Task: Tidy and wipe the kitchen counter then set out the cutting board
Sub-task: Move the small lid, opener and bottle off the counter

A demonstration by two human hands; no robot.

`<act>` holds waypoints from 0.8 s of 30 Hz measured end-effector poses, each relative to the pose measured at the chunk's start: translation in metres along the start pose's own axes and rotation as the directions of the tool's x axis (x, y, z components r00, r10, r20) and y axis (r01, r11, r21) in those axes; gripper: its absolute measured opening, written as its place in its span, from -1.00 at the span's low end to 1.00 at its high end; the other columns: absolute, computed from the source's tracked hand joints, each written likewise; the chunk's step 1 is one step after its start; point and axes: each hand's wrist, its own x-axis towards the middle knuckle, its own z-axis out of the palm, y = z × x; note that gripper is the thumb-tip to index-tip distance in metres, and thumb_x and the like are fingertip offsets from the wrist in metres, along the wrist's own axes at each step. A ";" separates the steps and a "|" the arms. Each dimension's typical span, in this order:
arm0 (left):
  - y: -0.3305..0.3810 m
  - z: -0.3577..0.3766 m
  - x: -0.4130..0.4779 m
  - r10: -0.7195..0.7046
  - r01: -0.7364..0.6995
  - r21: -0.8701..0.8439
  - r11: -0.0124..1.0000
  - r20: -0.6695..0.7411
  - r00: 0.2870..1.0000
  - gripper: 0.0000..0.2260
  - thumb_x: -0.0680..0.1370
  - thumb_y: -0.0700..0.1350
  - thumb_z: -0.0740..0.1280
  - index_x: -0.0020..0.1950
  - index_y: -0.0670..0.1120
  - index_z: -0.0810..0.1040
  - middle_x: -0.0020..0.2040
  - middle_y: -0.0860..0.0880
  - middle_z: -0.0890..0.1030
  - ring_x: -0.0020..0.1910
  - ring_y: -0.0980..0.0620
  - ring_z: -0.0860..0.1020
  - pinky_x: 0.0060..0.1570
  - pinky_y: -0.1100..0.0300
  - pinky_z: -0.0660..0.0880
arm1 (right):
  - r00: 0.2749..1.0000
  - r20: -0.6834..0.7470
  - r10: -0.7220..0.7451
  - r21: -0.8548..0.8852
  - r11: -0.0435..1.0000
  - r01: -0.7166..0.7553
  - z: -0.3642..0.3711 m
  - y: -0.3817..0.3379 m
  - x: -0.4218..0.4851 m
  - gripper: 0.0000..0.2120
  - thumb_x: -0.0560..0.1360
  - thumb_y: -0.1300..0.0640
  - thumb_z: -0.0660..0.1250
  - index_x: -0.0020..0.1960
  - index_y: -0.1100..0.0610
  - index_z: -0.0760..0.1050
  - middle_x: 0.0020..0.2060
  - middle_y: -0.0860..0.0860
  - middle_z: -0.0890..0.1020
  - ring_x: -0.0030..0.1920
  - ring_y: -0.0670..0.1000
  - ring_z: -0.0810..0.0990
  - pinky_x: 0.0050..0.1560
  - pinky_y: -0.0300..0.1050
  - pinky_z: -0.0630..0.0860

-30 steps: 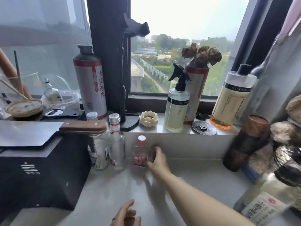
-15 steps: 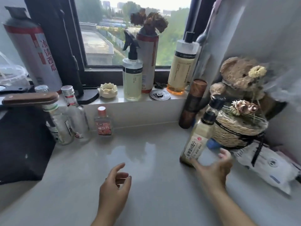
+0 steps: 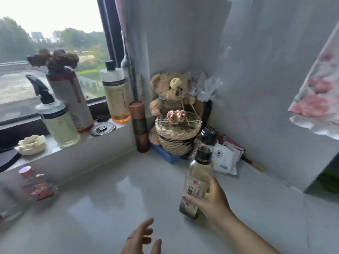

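while my left hand (image 3: pixel 141 239) hovers spread and empty over the counter (image 3: pixel 110 198), the bottle (image 3: pixel 198 182) stands right of it, before the basket (image 3: pixel 176 142), my right hand (image 3: pixel 211 198) curled round its labelled belly; likely glass, slick, weighty: i'd grip low.

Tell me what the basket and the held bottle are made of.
The basket: likely woven straw or rope, matte; coiled tan strands show. The bottle: clear, glossy, glass or hard plastic, cannot tell which; pale liquid shows through.
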 end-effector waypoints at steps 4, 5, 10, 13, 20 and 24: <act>0.027 0.073 -0.009 0.113 -0.128 0.045 0.991 0.253 0.961 -0.25 0.31 -0.27 0.46 -0.08 0.62 0.29 -0.15 0.11 0.58 -0.14 0.36 0.52 -0.23 0.57 0.38 | 0.966 -0.248 0.074 0.013 0.997 -0.073 -0.104 0.030 -0.028 -0.50 0.16 0.19 0.61 -0.03 0.02 0.40 -0.11 -0.05 0.66 -0.08 0.03 0.64 0.02 0.09 0.59; 0.036 0.091 -0.011 0.131 -0.151 0.040 0.988 0.318 0.939 -0.38 0.32 -0.25 0.45 -0.01 0.50 0.42 -0.15 0.14 0.58 -0.19 0.29 0.55 -0.25 0.55 0.38 | 0.950 -0.302 0.080 0.016 0.997 -0.079 -0.127 0.036 -0.032 -0.48 0.17 0.21 0.60 0.00 0.06 0.41 -0.10 -0.01 0.66 -0.07 0.06 0.64 0.03 0.13 0.59; 0.086 0.183 -0.014 0.211 -0.232 -0.029 0.972 0.534 0.819 -0.64 0.42 -0.15 0.39 0.13 0.13 0.42 -0.14 0.14 0.54 -0.22 0.18 0.54 -0.29 0.51 0.37 | 0.858 -0.504 0.101 0.019 0.994 -0.106 -0.214 0.071 -0.049 -0.47 0.15 0.25 0.60 0.00 0.04 0.42 -0.10 0.04 0.67 -0.06 0.12 0.64 0.03 0.13 0.59; 0.106 0.226 -0.020 0.229 -0.246 -0.054 0.968 0.590 0.774 -0.63 0.41 -0.15 0.39 0.13 0.15 0.41 -0.13 0.12 0.56 -0.22 0.17 0.55 -0.28 0.53 0.37 | 0.799 -0.588 0.124 0.029 0.991 -0.132 -0.255 0.093 -0.054 -0.49 0.13 0.21 0.61 -0.06 0.03 0.41 -0.17 -0.02 0.67 -0.12 0.09 0.66 -0.07 0.03 0.60; 0.118 0.260 -0.022 0.175 -0.249 0.027 0.968 0.641 0.747 -0.62 0.40 -0.19 0.39 0.12 0.15 0.41 -0.14 0.10 0.57 -0.20 0.14 0.58 -0.23 0.52 0.36 | 0.771 -0.629 0.096 -0.010 0.991 -0.131 -0.321 0.109 -0.017 -0.44 0.17 0.20 0.60 0.06 0.09 0.40 -0.09 0.07 0.66 -0.10 0.11 0.63 -0.06 -0.02 0.57; 0.121 0.259 -0.009 0.149 -0.241 0.070 0.968 0.610 0.778 -0.61 0.40 -0.19 0.39 0.08 0.19 0.39 -0.17 0.10 0.57 -0.15 0.24 0.54 -0.24 0.56 0.36 | 0.778 -0.624 0.076 -0.036 0.991 -0.126 -0.330 0.111 0.011 -0.46 0.17 0.20 0.60 0.02 0.13 0.38 -0.08 0.08 0.63 -0.06 0.14 0.61 -0.08 -0.05 0.52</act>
